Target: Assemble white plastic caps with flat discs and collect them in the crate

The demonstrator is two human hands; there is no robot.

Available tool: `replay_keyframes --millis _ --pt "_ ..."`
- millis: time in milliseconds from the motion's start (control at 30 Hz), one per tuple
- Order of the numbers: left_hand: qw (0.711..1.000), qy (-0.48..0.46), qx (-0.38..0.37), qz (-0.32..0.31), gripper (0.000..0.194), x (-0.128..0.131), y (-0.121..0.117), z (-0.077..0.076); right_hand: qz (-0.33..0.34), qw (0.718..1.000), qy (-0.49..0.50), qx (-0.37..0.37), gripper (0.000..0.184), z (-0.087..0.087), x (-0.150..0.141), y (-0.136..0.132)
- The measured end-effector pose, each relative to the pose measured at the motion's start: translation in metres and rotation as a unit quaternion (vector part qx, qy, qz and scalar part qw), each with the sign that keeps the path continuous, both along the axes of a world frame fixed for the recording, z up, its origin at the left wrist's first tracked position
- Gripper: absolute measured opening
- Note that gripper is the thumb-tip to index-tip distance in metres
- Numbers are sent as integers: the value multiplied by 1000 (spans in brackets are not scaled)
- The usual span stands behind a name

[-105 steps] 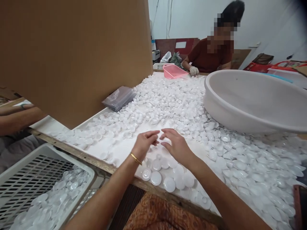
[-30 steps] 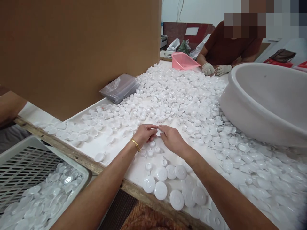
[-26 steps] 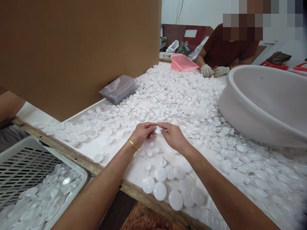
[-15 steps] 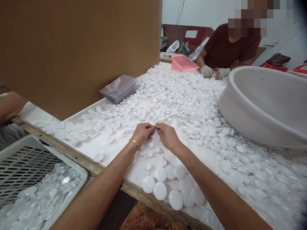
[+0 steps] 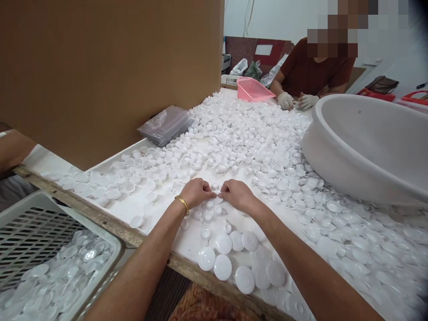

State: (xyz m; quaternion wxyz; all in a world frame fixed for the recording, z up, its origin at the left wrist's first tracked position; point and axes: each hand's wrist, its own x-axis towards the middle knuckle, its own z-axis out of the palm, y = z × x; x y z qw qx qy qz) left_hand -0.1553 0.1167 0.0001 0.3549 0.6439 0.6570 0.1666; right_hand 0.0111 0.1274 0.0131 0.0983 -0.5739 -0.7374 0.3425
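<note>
My left hand [image 5: 198,191] and my right hand [image 5: 236,194] meet over the table, fingers closed in a pinch. Between their fingertips is a small white plastic saucer [image 5: 219,199], tilted and partly covered by the fingers. A gold bracelet [image 5: 183,204] circles my left wrist. Just below my hands lie several small white cups [image 5: 208,216], some with handles. Closer to the table's front edge sits a group of round white saucers [image 5: 224,243], some overlapping.
Heaped white pieces [image 5: 247,138] cover much of the table. A large pale basin [image 5: 314,156] stands at right, a slatted crate [image 5: 115,238] of white pieces at lower left. A plastic-wrapped pack [image 5: 165,125] and a pink scoop [image 5: 254,89] lie farther back. A person's gloved hands [image 5: 297,101] work opposite.
Both hands have come down slightly towards me, still together at the fingertips. The saucer beneath the fingers now appears more edge-on. The co-worker's right-side gloved hand has shifted slightly.
</note>
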Motion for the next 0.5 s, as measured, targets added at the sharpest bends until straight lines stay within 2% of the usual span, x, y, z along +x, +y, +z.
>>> replay_keyframes --millis 67,167,267,367,500 --pt "997 -82 9 4 27 1 -1 1 -12 999 37 -11 11 2 2 5" --pt "984 -156 57 65 26 3 2 0 -52 992 108 -44 15 0 -1 15" --pt "982 -127 83 117 25 6 8 -6 -94 981 150 -75 14 -12 -9 26" --pt "985 -85 65 134 22 8 12 -13 -121 971 179 -101 11 -24 -15 32" --pt "986 -77 42 143 20 11 14 -17 -143 954 218 -145 11 -27 -17 32"
